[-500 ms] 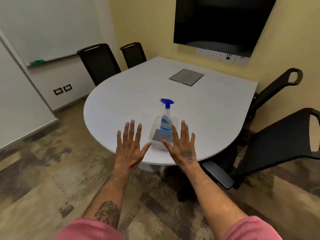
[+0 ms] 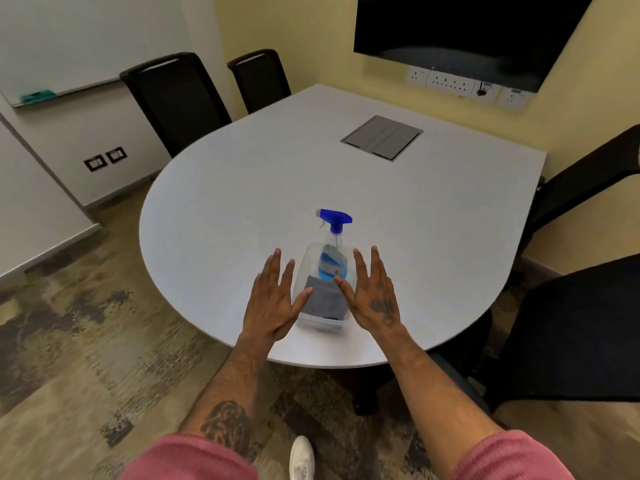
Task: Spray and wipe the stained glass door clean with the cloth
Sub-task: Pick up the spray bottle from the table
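Plainly, line by line:
Writing: the spray bottle (image 2: 333, 251) carries a blue and white label, but its print is too blurred to read.
Spray bottle: clear body, blue trigger head pointing left, standing upright at the far end of the tub.
Tub: a clear plastic tub (image 2: 320, 323) sits on the table (image 2: 433, 244) near its front rounded edge; it holds the bottle and the cloth.
Cloth: a folded grey cloth (image 2: 323, 301) lies in the near end of the tub, just in front of the bottle.
Left hand: the left hand (image 2: 273, 299) is spread flat, palm down, fingers apart, holding nothing, just left of the tub; its thumb reaches over the tub's left wall.
Right hand: the right hand (image 2: 374, 296) is likewise spread and empty, just right of the tub, thumb over the cloth.
Sleeves: pink, at the bottom edge.
Surroundings: black chairs (image 2: 176, 98) around the table, a dark screen (image 2: 467, 29) on the yellow wall.
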### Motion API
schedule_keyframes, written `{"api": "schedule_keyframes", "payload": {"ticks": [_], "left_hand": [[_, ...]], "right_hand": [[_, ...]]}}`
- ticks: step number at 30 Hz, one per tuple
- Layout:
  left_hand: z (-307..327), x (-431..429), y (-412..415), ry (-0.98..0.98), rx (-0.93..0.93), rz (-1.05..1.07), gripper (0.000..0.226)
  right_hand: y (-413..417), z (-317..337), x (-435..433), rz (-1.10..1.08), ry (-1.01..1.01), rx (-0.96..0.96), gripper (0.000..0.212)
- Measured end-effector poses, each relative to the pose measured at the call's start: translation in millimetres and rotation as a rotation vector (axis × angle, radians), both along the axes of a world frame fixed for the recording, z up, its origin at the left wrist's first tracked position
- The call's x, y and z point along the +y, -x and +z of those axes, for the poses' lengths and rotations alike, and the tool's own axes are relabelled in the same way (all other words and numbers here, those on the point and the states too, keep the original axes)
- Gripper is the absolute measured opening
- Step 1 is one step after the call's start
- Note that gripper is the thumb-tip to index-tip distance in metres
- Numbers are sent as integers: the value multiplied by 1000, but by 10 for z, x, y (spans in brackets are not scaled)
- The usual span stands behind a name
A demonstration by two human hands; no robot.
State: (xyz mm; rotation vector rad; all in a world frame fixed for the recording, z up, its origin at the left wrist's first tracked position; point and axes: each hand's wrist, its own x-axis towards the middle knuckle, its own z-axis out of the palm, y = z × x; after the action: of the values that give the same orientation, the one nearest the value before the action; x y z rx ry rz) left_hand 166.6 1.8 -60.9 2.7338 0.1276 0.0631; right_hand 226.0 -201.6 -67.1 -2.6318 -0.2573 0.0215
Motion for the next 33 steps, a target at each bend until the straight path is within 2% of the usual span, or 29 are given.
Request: {"api": "schedule_keyframes", "payload": {"ticks": [3, 9, 11, 15, 20, 26, 33], "left_hand": [[-76, 44, -377, 214, 102, 48, 76], [-277, 12, -1136, 392, 246, 32, 65], [-350, -30, -1346, 496, 269, 56, 64], [-558, -36, -1723, 615, 332, 53, 66], [-750, -88, -2063, 590, 378, 6, 69], [-871, -155, -2248, 550, 421, -22, 46], [-635, -41, -2203, 556, 405, -74, 46]], "right_hand": [[-344, -69, 108, -73, -84, 78, 75], [-986, -161, 328, -230, -339, 238, 58], [-1168, -189, 391, -245, -394, 258, 59], [-1489, -278, 409, -255, -447, 296, 75], [-1669, -364, 390, -225, -461, 343, 76], [-1757, -343, 436, -225, -473, 386, 60], [-1748, -18, 480, -193, -455, 365, 61]]}}
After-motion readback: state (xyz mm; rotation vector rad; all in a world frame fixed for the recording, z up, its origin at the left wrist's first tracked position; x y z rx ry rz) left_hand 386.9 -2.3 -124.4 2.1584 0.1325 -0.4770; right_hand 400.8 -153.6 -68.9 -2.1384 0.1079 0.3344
